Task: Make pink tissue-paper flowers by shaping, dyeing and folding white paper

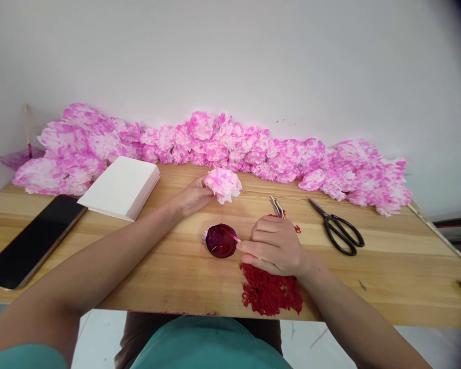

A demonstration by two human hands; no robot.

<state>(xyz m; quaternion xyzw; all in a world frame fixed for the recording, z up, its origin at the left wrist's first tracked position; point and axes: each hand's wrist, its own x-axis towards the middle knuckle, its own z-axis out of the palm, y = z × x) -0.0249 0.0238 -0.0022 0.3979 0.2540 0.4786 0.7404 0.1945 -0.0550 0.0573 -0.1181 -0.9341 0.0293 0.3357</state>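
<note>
My left hand [195, 197] is closed on the underside of a pink-and-white paper flower [223, 185], held just above the table. Between the fingers of my right hand [274, 245] is a thin brush [232, 234], its tip in a small round dish of dark magenta dye [219, 242]. The brush's far end is hidden by the hand. A pile of red yarn pieces [271, 289] lies under and in front of that hand. Metal tweezers [277, 207] rest just behind it.
Many pink-and-white paper flowers [230, 141] are heaped along the wall. A white stack of paper [121, 187] and a black phone [34, 241] lie on the left. Black-handled scissors [338, 228] lie on the right. The wooden table [169, 287] ends close to my body.
</note>
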